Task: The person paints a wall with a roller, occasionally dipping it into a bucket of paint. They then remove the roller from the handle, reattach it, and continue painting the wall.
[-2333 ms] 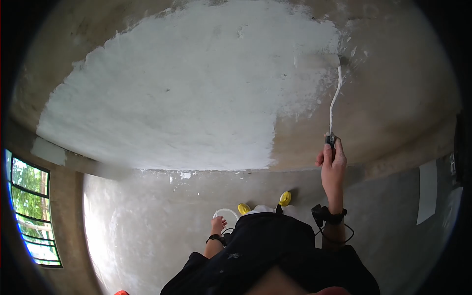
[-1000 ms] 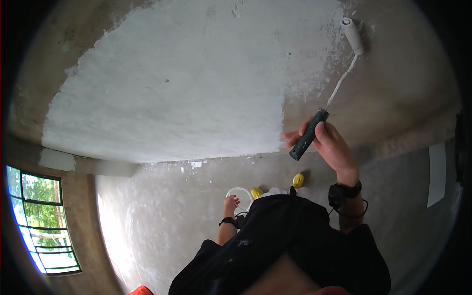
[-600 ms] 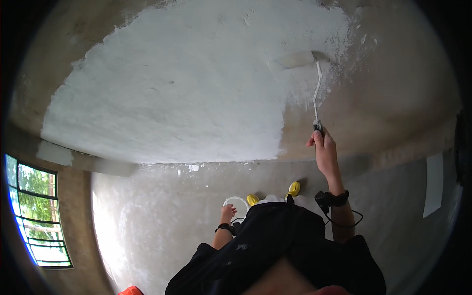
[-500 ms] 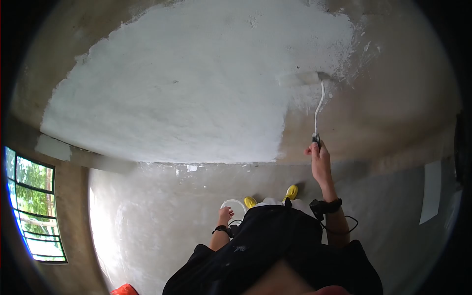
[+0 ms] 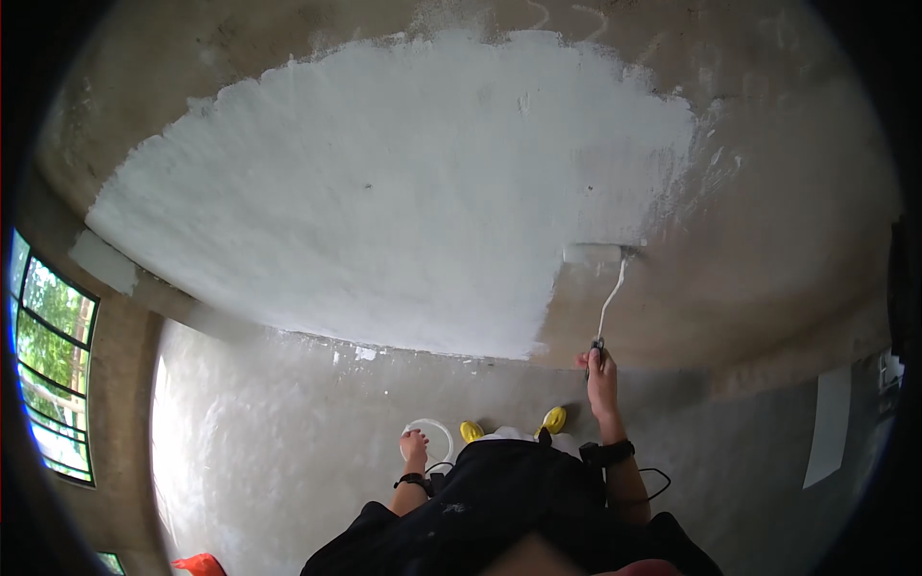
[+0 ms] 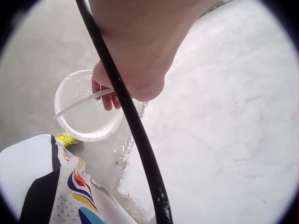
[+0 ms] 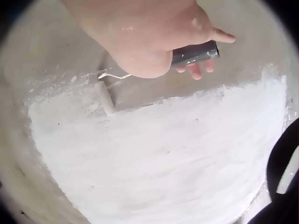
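My right hand (image 5: 602, 387) grips a paint roller (image 5: 594, 253) by its dark handle (image 7: 194, 53), with the index finger sticking out in the right wrist view. The roller's white sleeve lies flat against the wall, at the lower right border between white paint (image 5: 384, 230) and bare brown wall (image 5: 768, 259). Its bent frame is coated with white paint. Low at my left side, the fingers of my left hand (image 6: 110, 95) curl round the white handle (image 6: 79, 102) of a bucket (image 6: 88, 138). White paint coats the bucket's rim.
The grey floor (image 5: 288, 451) meets the wall just below the painted area, with paint spots (image 5: 366, 353) along the edge. Yellow shoes (image 5: 554, 419) stand near the bucket. A barred window (image 5: 53, 360) is at left; an orange-red thing (image 5: 200, 564) lies at bottom left.
The roller came away from the wall about a second ago, went back onto it, then rolled downward. White now covers more of the right side. The left hand keeps its hold on the bucket handle.
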`<state>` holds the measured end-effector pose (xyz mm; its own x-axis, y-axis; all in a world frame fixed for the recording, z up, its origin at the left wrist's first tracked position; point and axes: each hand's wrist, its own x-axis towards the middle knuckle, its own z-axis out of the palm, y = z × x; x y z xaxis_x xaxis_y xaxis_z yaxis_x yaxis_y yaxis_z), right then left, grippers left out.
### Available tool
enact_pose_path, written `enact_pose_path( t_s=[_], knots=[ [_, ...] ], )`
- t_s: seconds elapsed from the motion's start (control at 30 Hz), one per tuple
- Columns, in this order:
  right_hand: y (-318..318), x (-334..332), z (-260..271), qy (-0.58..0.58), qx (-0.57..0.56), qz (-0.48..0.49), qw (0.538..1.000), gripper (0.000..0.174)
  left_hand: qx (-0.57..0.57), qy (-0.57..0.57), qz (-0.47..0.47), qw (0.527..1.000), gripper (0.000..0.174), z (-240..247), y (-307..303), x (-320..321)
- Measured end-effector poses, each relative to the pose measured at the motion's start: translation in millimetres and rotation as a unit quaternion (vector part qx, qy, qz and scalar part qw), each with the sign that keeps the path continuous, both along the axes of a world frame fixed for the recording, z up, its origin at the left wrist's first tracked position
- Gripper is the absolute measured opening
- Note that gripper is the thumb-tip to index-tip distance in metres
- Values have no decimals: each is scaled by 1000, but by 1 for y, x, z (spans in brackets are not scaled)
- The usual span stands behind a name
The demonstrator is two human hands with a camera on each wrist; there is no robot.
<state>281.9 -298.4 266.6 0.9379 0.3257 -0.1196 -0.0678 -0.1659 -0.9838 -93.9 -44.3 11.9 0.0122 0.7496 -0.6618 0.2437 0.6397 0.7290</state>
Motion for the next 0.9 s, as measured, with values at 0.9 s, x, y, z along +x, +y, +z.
enact_pose_path(
  t_s=[0.9],
  knots=[
    [-15,1,129,-80,1,-59,995,37,274,-138,-243,920,15,331,6,164]
  ],
)
